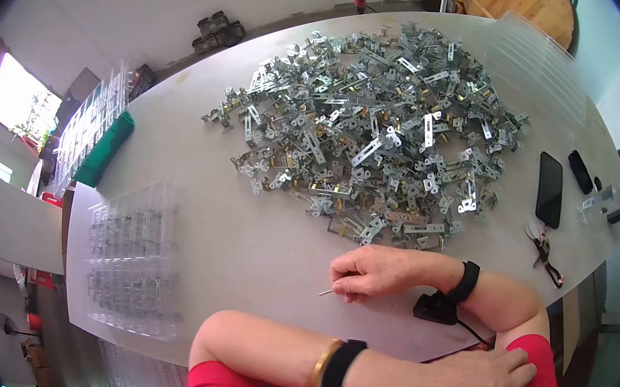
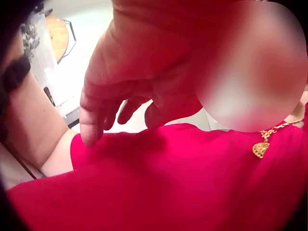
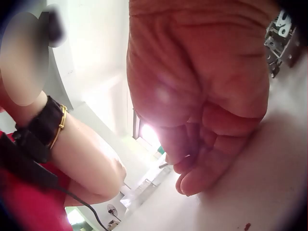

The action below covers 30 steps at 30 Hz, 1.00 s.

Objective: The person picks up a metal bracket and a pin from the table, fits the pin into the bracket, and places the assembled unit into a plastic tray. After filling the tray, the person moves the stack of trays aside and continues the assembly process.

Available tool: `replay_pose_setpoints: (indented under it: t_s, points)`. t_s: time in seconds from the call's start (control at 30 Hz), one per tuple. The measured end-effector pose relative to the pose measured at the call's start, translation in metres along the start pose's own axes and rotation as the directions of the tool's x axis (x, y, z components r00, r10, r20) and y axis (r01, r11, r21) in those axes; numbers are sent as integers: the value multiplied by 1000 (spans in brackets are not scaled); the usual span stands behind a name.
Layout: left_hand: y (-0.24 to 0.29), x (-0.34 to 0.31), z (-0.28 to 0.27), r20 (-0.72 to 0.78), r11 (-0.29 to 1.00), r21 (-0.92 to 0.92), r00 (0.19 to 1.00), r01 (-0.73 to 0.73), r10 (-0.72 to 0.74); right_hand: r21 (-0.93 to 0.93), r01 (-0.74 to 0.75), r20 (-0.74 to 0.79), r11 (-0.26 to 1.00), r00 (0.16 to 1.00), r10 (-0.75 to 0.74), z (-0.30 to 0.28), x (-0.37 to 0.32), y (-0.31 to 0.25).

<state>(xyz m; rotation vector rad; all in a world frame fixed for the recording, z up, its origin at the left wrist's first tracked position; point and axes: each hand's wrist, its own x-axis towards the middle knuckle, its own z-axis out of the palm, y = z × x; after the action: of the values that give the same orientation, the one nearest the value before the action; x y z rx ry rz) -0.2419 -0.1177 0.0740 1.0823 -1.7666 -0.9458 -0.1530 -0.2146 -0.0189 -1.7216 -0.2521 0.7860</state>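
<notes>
My right hand (image 1: 374,272) rests low over the tabletop, its fingers curled round a thin metal rod (image 1: 325,293) whose short end pokes out at the left. In the right wrist view the curled fingers (image 3: 211,168) hide most of that rod. Across the body lies my left arm, and the left hand (image 1: 449,385) is at the red right sleeve (image 1: 538,384), nothing in its grasp. Loosely bent fingers (image 2: 91,115) reach down to the red cloth in the left wrist view. Beyond the right hand spreads a big heap of small metal brackets (image 1: 365,150) with brass-coloured parts.
Clear plastic trays (image 1: 137,250) filled with metal parts lie at the table's left, near a green-edged rack (image 1: 107,145). A phone (image 1: 549,190), small pliers (image 1: 542,253) and a clear container (image 1: 607,200) sit on the right. More clear sheets (image 1: 538,67) lie behind.
</notes>
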Motion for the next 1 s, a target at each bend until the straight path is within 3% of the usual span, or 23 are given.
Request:
replay_pose_setpoints:
  t_s: [0.1, 0.17, 0.2, 0.27, 0.4, 0.47, 0.7, 0.87, 0.9, 0.93, 0.97, 1.0]
  points:
    - [-9, 24, 17, 132, 993, -80, 989, 82, -71, 116, 21, 11, 993, 1000, -22, -1, -1, 8]
    - [-11, 36, 25, 95, 980, -19, 976, 199, -196, 140, 106, -14, 984, 994, -105, 0, -1, 16]
    - [-14, 39, 27, 103, 979, -21, 975, 201, -198, 132, 92, 15, 987, 995, -95, -2, -2, 15]
    - [-21, 44, 30, -23, 987, -60, 989, 147, -149, 145, 104, 5, 984, 994, -106, -2, -4, 17]
    - [-25, 53, 35, -19, 972, -94, 976, 216, -219, 155, 120, 10, 981, 992, -123, -2, -3, 18]
    - [-29, 54, 30, 82, 977, -133, 984, 168, -158, 144, 117, 16, 983, 993, -121, -4, -4, 14]
    - [-23, 51, 25, 68, 982, -151, 993, 110, -101, 122, 113, 7, 986, 993, -115, -3, -4, 12]
    - [-11, 42, 17, -48, 873, -475, 994, -111, 100, 101, 122, -2, 987, 992, -122, -3, -5, 10]
    - [-15, 44, 20, -49, 874, -473, 994, -110, 99, 93, 123, -4, 988, 992, -123, -3, -5, 10]
    - [-24, 47, 23, 43, 972, -145, 980, -185, 193, 90, 126, -2, 988, 992, -126, -3, -5, 9]
    - [-29, 48, 26, 163, 942, 192, 955, -276, 247, 87, 123, -1, 989, 992, -124, -4, -5, 9]
    - [-22, 40, 14, -7, 989, -149, 1000, 20, -21, 85, 121, 0, 989, 993, -121, -4, -6, 8]
